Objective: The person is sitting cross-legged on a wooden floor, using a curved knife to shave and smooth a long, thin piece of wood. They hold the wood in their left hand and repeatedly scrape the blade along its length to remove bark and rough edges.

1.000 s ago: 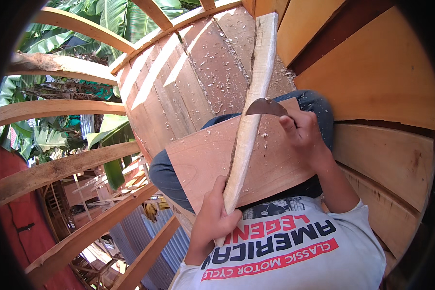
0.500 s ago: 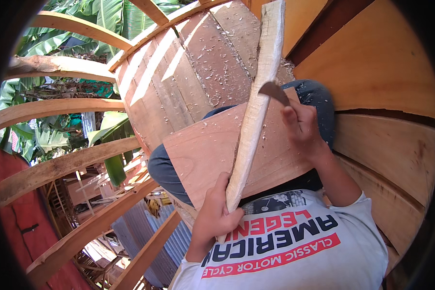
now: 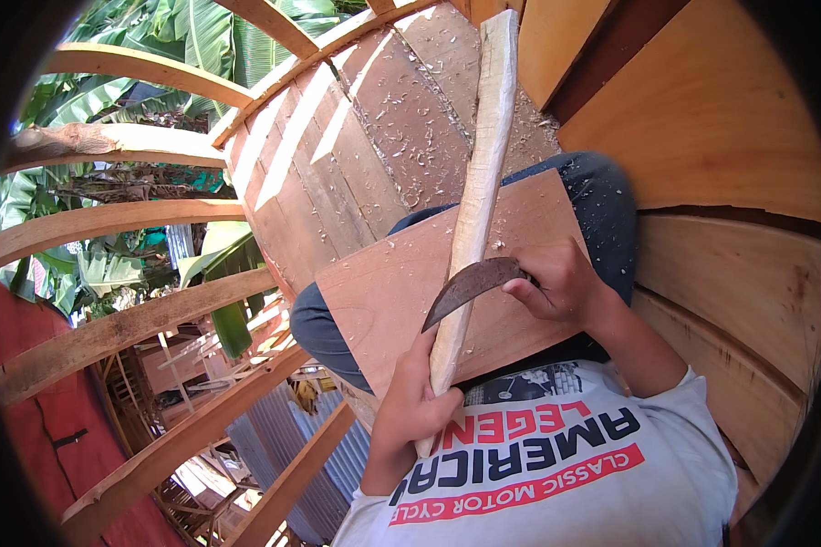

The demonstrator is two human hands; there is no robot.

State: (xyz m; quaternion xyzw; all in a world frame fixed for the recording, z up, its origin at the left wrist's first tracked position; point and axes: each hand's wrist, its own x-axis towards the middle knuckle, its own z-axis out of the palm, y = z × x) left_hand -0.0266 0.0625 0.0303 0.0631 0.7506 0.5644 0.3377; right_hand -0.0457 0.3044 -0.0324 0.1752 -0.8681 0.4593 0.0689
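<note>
A long pale wooden stick [image 3: 483, 173], partly stripped of bark, runs from my body up and away over my lap. My left hand [image 3: 417, 401] grips its near end, thumb across the top. In my right hand [image 3: 561, 284] is a curved knife [image 3: 470, 287] with a dark, sickle-like blade; the fist hides its handle. The blade lies across the stick, a little beyond my left hand, its tip pointing down and left toward those fingers. Beneath the stick, a flat wooden board [image 3: 374, 283] rests across my crossed legs [image 3: 597, 205].
Wood shavings [image 3: 420, 128] litter the plank floor [image 3: 328, 182]. A plank wall [image 3: 721, 283] stands close on my right. On the left, spaced wooden rails [image 3: 146, 214] edge the floor, with banana leaves [image 3: 214, 41], corrugated sheets [image 3: 283, 456] and a red surface [image 3: 50, 410] beyond them.
My right hand has drawn the knife along the stick toward me, from its upper part to near my left hand. The stick's far end has shifted slightly left and down.
</note>
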